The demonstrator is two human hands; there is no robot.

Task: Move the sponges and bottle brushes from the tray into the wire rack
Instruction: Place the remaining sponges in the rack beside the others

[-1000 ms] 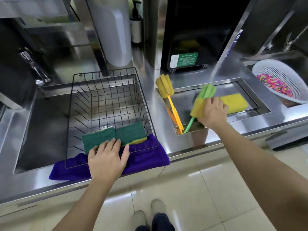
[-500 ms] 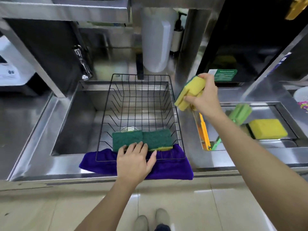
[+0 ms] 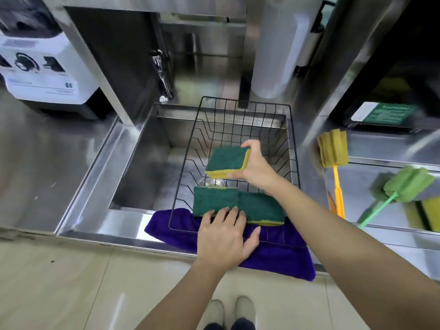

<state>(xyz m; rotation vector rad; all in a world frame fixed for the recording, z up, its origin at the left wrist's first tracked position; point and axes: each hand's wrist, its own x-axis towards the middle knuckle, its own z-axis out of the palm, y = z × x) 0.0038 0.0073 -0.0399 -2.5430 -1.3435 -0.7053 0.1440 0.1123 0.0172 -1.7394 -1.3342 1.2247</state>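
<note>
Your right hand (image 3: pixel 256 166) pinches sponge (image 3: pixel 227 160) over wire rack (image 3: pixel 294 148), green face up, long axis roughly left-right. Your left hand (image 3: pixel 225 236) flat, fingers spread, holding nothing, fingertips on two racked sponges (image 3: pixel 238 203).

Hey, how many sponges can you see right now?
4. Two sponges lie side by side at the wire rack's near edge, one is held over it by the right hand, one remains in the tray. Others could be hidden.

Glossy brushed-steel counter (image 3: pixel 59 151) and sink (image 3: pixel 142 167), thin black wire rack (image 3: pixel 291 139), plush purple cloth (image 3: pixel 273 256), and sponges (image 3: pixel 226 160) with rough green scouring faces over yellow foam.
</note>
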